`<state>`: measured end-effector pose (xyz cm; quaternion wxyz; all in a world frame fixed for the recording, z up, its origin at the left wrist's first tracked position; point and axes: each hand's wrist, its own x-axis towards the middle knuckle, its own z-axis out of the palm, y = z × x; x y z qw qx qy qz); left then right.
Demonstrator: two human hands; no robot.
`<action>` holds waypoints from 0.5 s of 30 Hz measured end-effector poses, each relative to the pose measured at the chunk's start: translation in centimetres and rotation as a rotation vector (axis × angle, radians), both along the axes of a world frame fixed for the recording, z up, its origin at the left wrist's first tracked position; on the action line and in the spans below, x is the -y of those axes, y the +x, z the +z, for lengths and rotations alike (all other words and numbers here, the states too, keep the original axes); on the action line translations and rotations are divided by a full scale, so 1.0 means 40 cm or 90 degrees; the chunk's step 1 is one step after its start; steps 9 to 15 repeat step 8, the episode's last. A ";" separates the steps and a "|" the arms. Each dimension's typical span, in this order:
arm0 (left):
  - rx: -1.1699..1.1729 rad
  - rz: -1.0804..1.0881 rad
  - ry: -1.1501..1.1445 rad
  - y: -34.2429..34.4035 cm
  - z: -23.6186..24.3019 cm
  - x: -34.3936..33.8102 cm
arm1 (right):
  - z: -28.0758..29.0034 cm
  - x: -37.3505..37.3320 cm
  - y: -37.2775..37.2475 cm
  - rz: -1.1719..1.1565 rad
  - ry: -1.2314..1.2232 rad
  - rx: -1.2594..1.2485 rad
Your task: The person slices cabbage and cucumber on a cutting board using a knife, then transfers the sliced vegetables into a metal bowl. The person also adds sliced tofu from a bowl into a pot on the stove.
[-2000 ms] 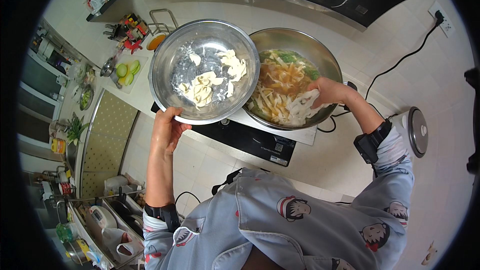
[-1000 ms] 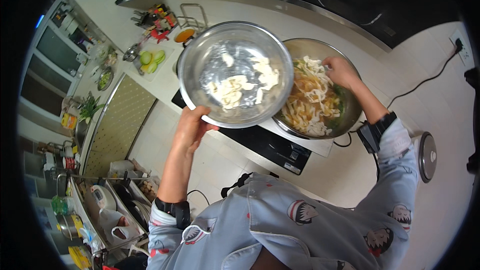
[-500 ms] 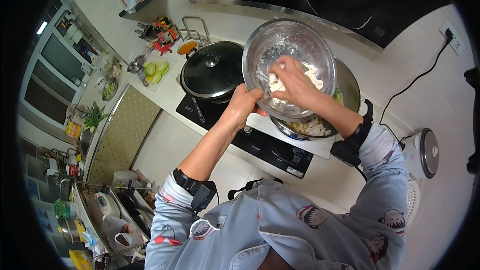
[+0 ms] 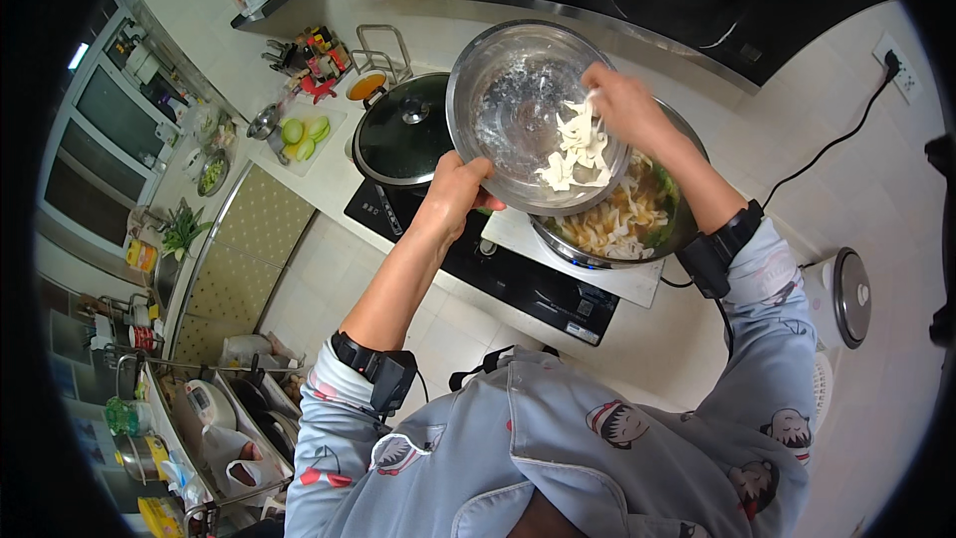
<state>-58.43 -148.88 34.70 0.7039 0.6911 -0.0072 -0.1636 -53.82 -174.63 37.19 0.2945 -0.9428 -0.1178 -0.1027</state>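
A large steel mixing bowl (image 4: 513,90), dusted with flour inside, hangs tilted over the left side of a steel pan (image 4: 687,130). My left hand (image 4: 458,191) is closed on its near-left rim, thumb inside. Pale dough strips (image 4: 578,154) lie bunched at the bowl's right side. Over the bowl's right edge, my right hand (image 4: 632,112) has its fingers curled in at the top of those strips and seems to pinch some; its palm side is hidden. Beneath, the pan holds broth with more pale strips (image 4: 622,224) and green leaves (image 4: 657,229).
A lidded black pot (image 4: 408,130) stands just left of the bowl. Further left are a board with cut green vegetable pieces (image 4: 307,134) and several bottles (image 4: 324,55). A power cord (image 4: 827,164) runs down the right wall near a white lidded appliance (image 4: 841,299).
The bowl has shifted left and slightly up, uncovering more of the pan. My right hand has moved from inside the bowl to its right edge. My left hand went left with the bowl.
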 end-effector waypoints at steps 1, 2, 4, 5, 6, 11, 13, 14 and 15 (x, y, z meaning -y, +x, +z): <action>0.010 -0.003 -0.007 0.001 0.003 0.000 | -0.016 -0.020 -0.011 -0.002 -0.110 -0.010; 0.013 -0.002 0.007 0.004 0.005 0.001 | -0.030 -0.037 -0.019 -0.014 -0.225 -0.034; 0.028 -0.013 0.022 0.008 0.005 0.002 | -0.048 -0.064 -0.028 0.026 -0.296 -0.123; 0.030 -0.012 0.029 0.010 0.006 0.001 | -0.056 -0.070 -0.028 0.054 -0.316 -0.144; 0.033 -0.011 0.034 0.014 0.008 -0.001 | -0.058 -0.066 -0.024 0.070 -0.309 -0.198; 0.024 0.004 0.047 0.019 0.013 -0.007 | -0.064 -0.057 -0.001 0.119 -0.218 -0.214; 0.024 0.004 0.047 0.019 0.013 -0.007 | -0.064 -0.057 -0.001 0.119 -0.218 -0.214; 0.024 0.004 0.047 0.019 0.013 -0.007 | -0.064 -0.057 -0.001 0.119 -0.218 -0.214; 0.024 0.004 0.047 0.019 0.013 -0.007 | -0.064 -0.057 -0.001 0.119 -0.218 -0.214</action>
